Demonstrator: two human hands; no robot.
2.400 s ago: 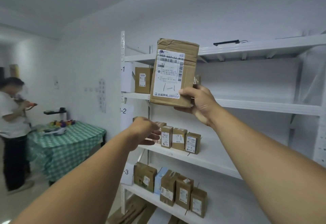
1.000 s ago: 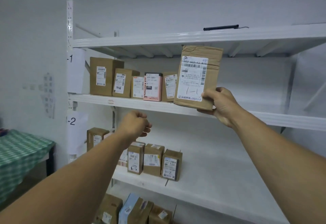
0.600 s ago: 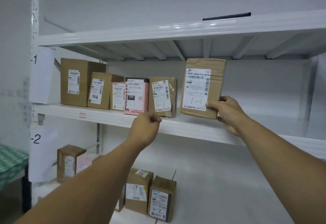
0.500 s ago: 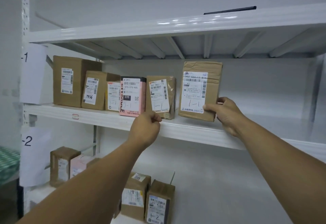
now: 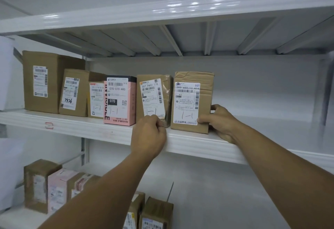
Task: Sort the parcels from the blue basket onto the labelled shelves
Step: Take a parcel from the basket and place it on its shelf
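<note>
Here the shelf (image 5: 198,146) runs under both hands, and the parcel (image 5: 191,102), marked 1-1, is stood upright on it close to the front edge. It is grasped by the right hand (image 5: 222,122): the thumb is laid on the label's lower corner and the fingers are wrapped round the side nearest the palm. The left hand (image 5: 148,138) is curled at the shelf's lip, just left of the parcel. Whether the taped box (image 5: 153,98) above its knuckles is pinched or only touched cannot be told.

The step is judged to be the setting-down. The base should be pressed flat, and the parcel pushed away from the right palm, back from the edge and in line with the row. The label should be kept facing out. The grip is best loosened only once the parcel is felt to stand alone.

Overhead, the upper shelf (image 5: 162,12) leaves room above the hands. Left of the left hand, a big box (image 5: 41,82) ends the row, with the pink box (image 5: 120,100) nearer. Below the forearms, more boxes (image 5: 41,183) are kept on a lower level. Only the taped box is in the way: it stands just beside the parcel with a slim gap and could be tipped by a sideways shove.
</note>
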